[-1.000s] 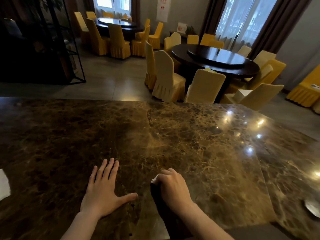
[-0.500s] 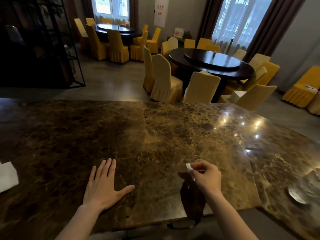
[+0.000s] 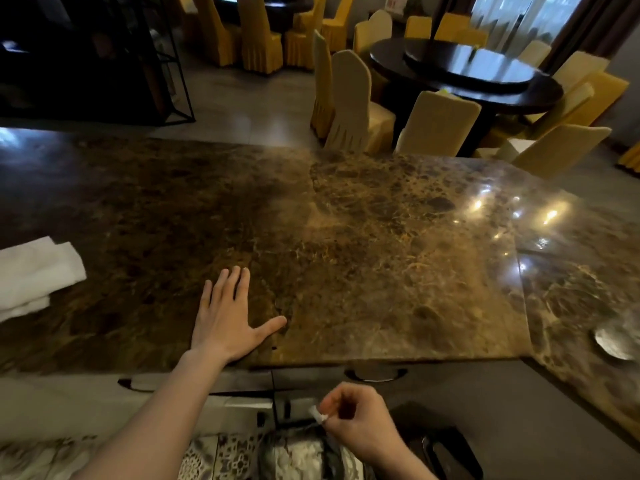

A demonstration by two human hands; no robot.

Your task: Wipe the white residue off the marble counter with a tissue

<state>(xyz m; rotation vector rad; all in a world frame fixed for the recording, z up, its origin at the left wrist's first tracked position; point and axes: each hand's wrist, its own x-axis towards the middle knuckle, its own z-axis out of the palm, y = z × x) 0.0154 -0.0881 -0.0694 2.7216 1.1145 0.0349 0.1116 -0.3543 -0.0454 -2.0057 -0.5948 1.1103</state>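
The brown marble counter (image 3: 363,244) fills the middle of the view. My left hand (image 3: 228,317) lies flat on it near the front edge, fingers spread. My right hand (image 3: 360,422) is off the counter, below its front edge, pinching a small crumpled white tissue (image 3: 318,414) between thumb and fingers. A whitish smear (image 3: 613,341) shows on the counter at the far right edge. The marble around my left hand shows no white residue.
A stack of folded white tissues (image 3: 34,271) lies on the counter at the left. Under the front edge are grey drawers with cut-out handles (image 3: 375,374). Past the counter stand a dark round table (image 3: 464,71) and chairs in yellow covers (image 3: 349,102).
My right hand has drawn the tissue back across the marble, off the front edge and down in front of the drawers. The left hand stays flat. The view has tilted downward.
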